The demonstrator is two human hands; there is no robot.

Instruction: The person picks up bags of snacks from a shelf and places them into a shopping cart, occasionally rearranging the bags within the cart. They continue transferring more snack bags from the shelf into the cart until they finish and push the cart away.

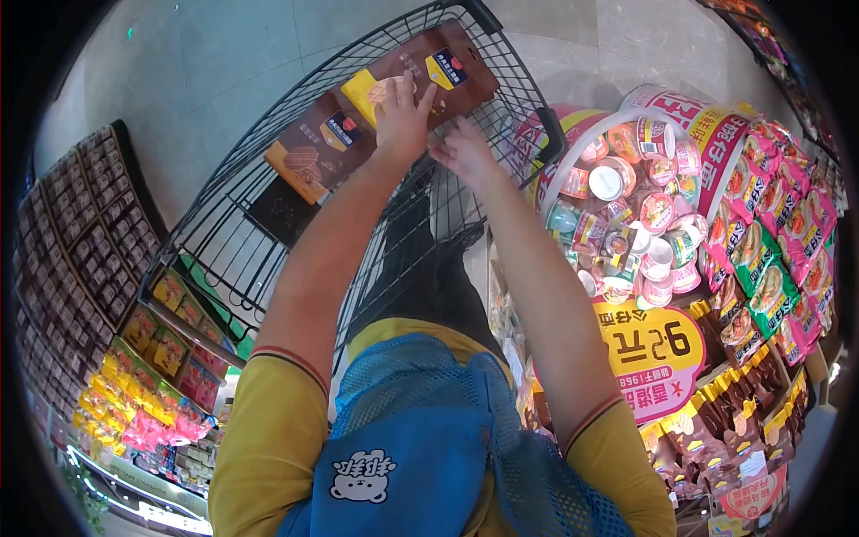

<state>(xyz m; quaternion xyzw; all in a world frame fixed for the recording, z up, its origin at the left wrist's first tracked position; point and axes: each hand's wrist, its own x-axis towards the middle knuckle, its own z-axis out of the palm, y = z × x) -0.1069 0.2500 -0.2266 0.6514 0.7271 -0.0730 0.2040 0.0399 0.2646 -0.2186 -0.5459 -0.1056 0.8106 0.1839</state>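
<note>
My left hand (pixel 402 123) lies with its fingers spread on a brown and yellow snack packet (pixel 465 54) inside the black wire shopping cart (pixel 234 143). Beside it, just to the right, my right hand (pixel 467 154) hovers near the packet's lower edge, fingers apart and slightly bent, with nothing visible in them. A second brown packet (pixel 302 143), with a biscuit picture, lies to the left and partly under my left forearm. Below that packet a flat black panel (pixel 279 211) shows in the cart.
A round bin of cup noodles (pixel 658 211) stands close at the right, with a yellow and pink price sign (pixel 651 349) in front. Noodle packets (pixel 771 282) hang beyond it. Stocked shelves (pixel 85 242) line the left. Grey tiled floor (pixel 224 67) surrounds the cart.
</note>
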